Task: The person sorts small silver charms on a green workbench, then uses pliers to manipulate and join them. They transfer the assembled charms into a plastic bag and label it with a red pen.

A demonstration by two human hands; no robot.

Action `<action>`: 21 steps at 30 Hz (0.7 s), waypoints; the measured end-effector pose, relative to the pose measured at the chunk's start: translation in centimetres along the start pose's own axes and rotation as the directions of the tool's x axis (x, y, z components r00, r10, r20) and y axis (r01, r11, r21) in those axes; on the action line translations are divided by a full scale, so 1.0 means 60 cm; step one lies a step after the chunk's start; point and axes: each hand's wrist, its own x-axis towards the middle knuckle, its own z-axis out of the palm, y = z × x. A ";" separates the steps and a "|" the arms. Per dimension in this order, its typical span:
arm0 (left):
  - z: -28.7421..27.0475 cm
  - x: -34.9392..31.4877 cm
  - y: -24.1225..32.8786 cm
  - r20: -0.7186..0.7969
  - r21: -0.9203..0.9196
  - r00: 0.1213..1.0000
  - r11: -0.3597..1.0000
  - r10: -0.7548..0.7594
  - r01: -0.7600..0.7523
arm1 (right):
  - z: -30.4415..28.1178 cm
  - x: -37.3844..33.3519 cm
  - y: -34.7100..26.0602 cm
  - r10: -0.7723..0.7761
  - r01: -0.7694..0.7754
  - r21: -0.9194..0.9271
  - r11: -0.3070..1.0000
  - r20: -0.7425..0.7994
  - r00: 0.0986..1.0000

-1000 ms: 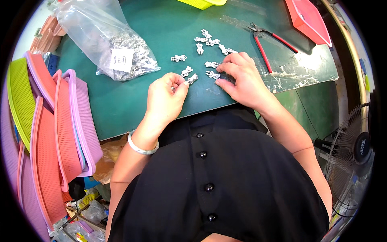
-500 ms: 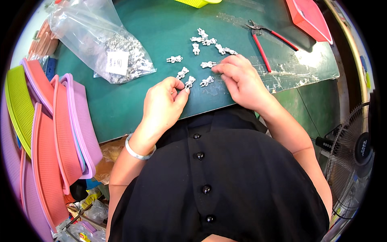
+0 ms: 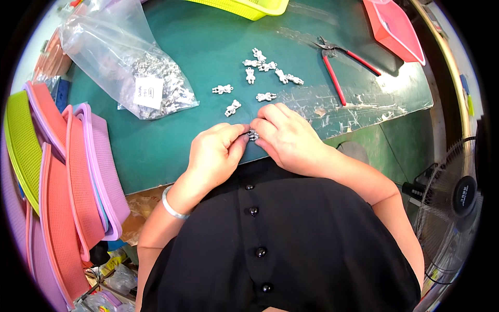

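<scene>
Close to the table's near edge, my left hand and my right hand meet, fingertips pinched round small silver figure charms. The fingers partly cover them, so I cannot tell how many there are. Just beyond my left hand lies a loose charm, with another charm farther up. A third charm rests beyond my right hand. Farther back, several more silver charms lie in a loose group; they look like little bears with loops.
A clear plastic bag of silver pieces lies at left on the green table. Red-handled pliers lie open at right, near a red tray. A yellow-green basket stands behind. Stacked baskets crowd the left; a fan stands right.
My right hand has moved left and nearer to me, meeting my left hand. The two nearest charms have left their places on the table; charms now sit between my fingers.
</scene>
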 end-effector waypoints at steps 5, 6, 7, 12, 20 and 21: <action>-0.003 -0.002 -0.006 -0.037 -0.155 0.999 0.988 -0.026 0.020 | -0.001 0.005 0.002 -0.033 0.028 0.062 0.998 0.087 0.996; -0.003 -0.003 -0.009 -0.055 -0.187 0.998 0.982 -0.034 0.024 | -0.001 0.004 0.004 -0.043 0.035 0.078 0.996 0.108 0.993; -0.005 -0.004 -0.013 -0.072 -0.218 0.996 0.976 -0.044 0.027 | -0.005 0.004 0.006 0.024 -0.045 0.194 0.980 0.109 0.994; -0.021 -0.015 -0.027 -0.066 -0.361 0.987 0.926 -0.147 0.114 | -0.053 -0.006 0.046 0.424 -0.349 0.934 0.079 0.285 0.860; -0.027 -0.024 -0.031 -0.038 -0.399 0.971 0.895 -0.234 0.200 | -0.065 0.020 0.075 0.561 -0.583 0.501 0.640 0.213 0.800; -0.024 -0.027 -0.033 -0.055 -0.373 0.974 0.910 -0.218 0.182 | -0.056 0.024 0.073 0.452 -0.468 0.374 0.801 0.135 0.882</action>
